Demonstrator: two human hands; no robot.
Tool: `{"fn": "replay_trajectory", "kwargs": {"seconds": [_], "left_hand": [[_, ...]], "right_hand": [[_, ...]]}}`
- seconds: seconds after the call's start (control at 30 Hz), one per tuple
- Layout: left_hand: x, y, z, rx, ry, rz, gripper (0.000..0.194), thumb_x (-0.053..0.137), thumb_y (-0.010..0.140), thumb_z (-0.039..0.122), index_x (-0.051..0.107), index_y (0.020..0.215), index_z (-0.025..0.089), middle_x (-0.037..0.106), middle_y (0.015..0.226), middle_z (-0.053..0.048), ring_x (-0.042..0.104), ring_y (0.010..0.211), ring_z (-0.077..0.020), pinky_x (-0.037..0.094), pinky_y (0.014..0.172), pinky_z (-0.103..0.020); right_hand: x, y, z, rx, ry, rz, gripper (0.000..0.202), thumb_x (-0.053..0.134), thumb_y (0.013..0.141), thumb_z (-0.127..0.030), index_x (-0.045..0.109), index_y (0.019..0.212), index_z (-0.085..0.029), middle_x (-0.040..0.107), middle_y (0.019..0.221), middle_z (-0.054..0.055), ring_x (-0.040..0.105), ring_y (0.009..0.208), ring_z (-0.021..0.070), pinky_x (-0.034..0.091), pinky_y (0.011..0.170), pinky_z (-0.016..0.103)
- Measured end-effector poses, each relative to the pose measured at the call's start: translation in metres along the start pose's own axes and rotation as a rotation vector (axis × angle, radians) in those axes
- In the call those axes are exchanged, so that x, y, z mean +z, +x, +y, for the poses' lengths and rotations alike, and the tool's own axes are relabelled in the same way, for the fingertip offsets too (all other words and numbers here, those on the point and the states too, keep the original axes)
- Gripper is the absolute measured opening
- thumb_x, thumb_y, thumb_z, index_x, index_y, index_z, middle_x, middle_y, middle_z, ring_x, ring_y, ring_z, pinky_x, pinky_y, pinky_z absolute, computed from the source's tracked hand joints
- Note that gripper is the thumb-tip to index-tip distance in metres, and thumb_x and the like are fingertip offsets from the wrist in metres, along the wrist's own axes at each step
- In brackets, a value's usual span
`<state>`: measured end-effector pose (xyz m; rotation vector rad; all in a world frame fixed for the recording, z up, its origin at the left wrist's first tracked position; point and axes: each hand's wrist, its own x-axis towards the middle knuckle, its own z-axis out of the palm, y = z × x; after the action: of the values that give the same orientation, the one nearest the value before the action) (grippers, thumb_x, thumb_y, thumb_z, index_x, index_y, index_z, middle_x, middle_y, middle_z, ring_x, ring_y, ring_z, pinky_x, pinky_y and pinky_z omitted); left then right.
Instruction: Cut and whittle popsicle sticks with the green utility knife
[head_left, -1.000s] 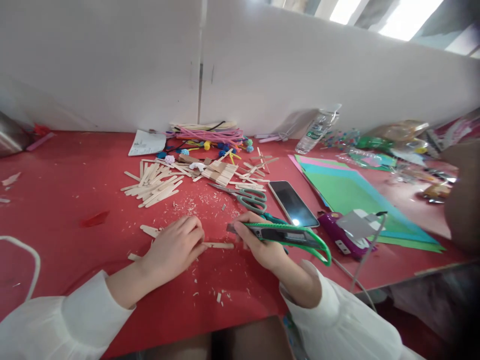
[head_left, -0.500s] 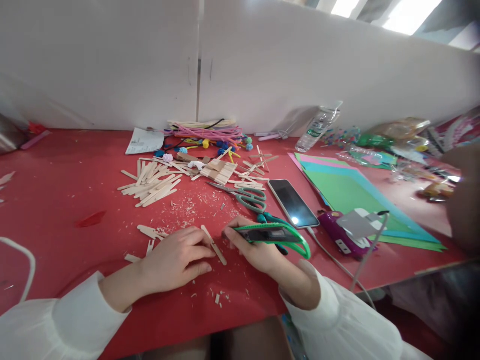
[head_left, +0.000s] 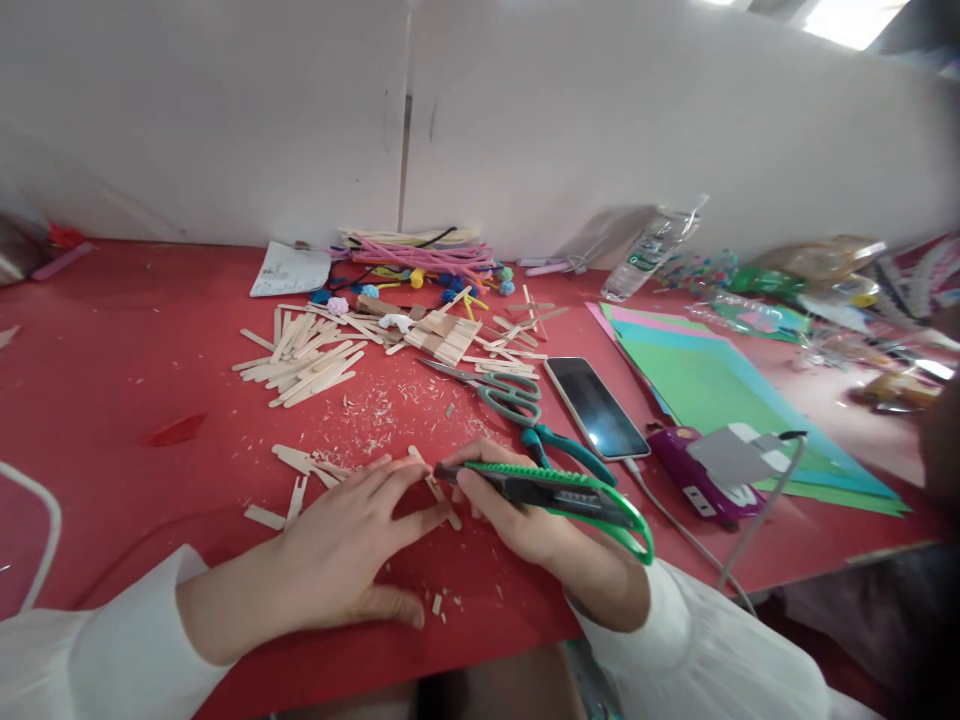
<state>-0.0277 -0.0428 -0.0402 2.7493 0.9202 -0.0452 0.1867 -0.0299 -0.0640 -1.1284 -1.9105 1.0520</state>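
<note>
My left hand (head_left: 360,545) lies palm down on the red table, fingers spread and thumb apart, its fingertips on a small wooden stick (head_left: 436,488). My right hand (head_left: 517,510) is wrapped round a green and black utility knife (head_left: 555,490), whose front end is at the upper part of that stick. Whether the blade touches the wood cannot be made out. Cut stick pieces (head_left: 296,500) lie just left of my left hand. Small wood shavings (head_left: 375,415) are scattered beyond both hands.
A pile of craft sticks (head_left: 311,360), grey-green scissors (head_left: 502,390) and teal-handled pliers (head_left: 570,450) lie beyond my hands. To the right are a phone (head_left: 596,408), a purple power strip (head_left: 697,475) with a cable and coloured paper (head_left: 712,385). A bottle (head_left: 649,255) leans by the wall.
The knife has swung lower at its rear end, and its front has come to the stick. My left hand has spread its fingers over the stick. The view has shifted slightly.
</note>
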Motion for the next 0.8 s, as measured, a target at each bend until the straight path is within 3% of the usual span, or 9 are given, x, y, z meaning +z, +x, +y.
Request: {"fn": "replay_trajectory", "kwargs": {"seconds": [0.2,0.43,0.63,0.8], "left_hand": [[-0.004,0.002,0.004,-0.059,-0.08,-0.102,0.085,0.055,0.07,0.072,0.044,0.139,0.024,0.026,0.15,-0.025,0.026,0.134,-0.0455,0.035,0.1,-0.062],[-0.006,0.001,0.006,-0.07,-0.161,-0.055,0.081,0.06,0.07,0.068,0.046,0.137,0.025,0.021,0.153,-0.021,0.019,0.137,-0.0436,0.03,0.103,-0.063],[-0.002,0.0,0.003,-0.039,-0.201,0.012,0.079,0.059,0.071,0.069,0.047,0.136,0.025,0.02,0.154,-0.017,0.02,0.138,-0.0409,0.03,0.104,-0.061],[-0.005,0.002,0.005,-0.087,-0.186,-0.052,0.079,0.068,0.067,0.063,0.05,0.134,0.025,0.021,0.153,-0.02,0.021,0.137,-0.0434,0.032,0.102,-0.062]], "right_hand": [[0.003,0.0,-0.002,-0.007,-0.038,-0.007,0.016,0.044,0.092,-0.028,0.059,0.089,-0.021,0.06,0.07,-0.002,0.059,0.066,0.0133,0.051,0.068,0.028],[0.003,-0.002,-0.011,0.009,-0.067,-0.03,0.014,0.044,0.092,-0.024,0.058,0.092,-0.022,0.06,0.071,-0.002,0.059,0.064,0.012,0.051,0.065,0.025],[0.007,0.0,-0.017,-0.024,-0.066,0.002,0.013,0.044,0.09,-0.026,0.056,0.088,-0.023,0.058,0.067,-0.003,0.059,0.063,0.0131,0.051,0.066,0.026],[0.012,0.004,-0.013,-0.07,-0.081,0.02,0.013,0.043,0.089,-0.026,0.055,0.084,-0.022,0.054,0.057,-0.005,0.054,0.051,0.0121,0.048,0.056,0.026]]}}
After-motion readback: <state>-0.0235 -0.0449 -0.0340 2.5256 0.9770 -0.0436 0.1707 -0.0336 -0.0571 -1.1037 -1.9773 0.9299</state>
